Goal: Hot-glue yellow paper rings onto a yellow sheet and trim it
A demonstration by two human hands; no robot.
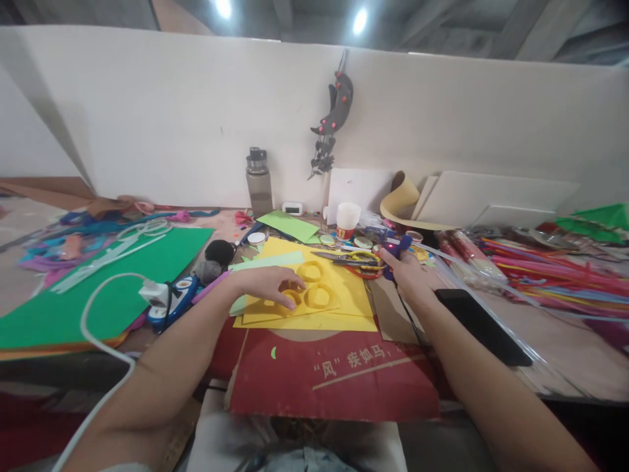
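Note:
My left hand [275, 285] is over the yellow foam sheets [351, 321], its curved fingers apart. They are at a small yellow ring [289, 303]; whether they touch it is unclear. Two more yellow rings, one behind [310, 271] and one to the right [318, 297], stand on the sheet. My right hand [405, 269] is wrapped round a purple glue gun [393, 254] with a small red light and a black cord. Just left of the glue gun lie scissors with yellow handles [366, 261], and an orange-red handle shows below them.
A red cardboard [334, 387] lies beneath the sheets. A black phone [481, 326] lies to the right, before colourful pipe cleaners [535, 269]. Green sheets [162, 275] and a power strip [174, 305] are left. A paper cup [348, 219] and bottle [259, 183] stand behind.

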